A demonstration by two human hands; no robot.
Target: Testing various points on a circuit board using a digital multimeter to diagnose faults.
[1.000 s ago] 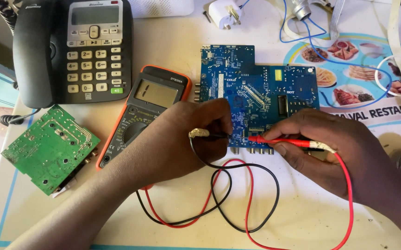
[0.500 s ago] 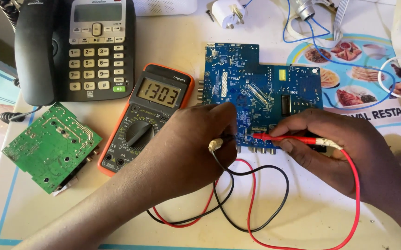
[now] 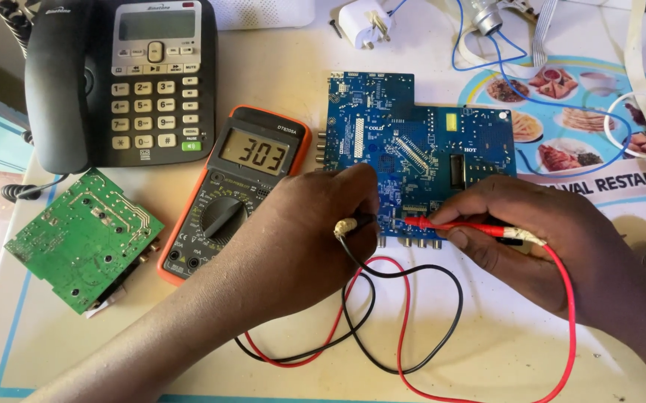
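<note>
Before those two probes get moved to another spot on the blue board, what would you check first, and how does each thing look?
1. Red probe tip on the blue circuit board: ok, held by the right hand.
2. Black probe tip on the board: cannot tell, the left hand hides it.
3. Multimeter display lit and showing a reading: ok.
4. Red and black leads free of knots: ok, loosely looped on the table.
5. Green circuit board away from the probes: ok.

Bare forearms, no sleeves or rings
</note>
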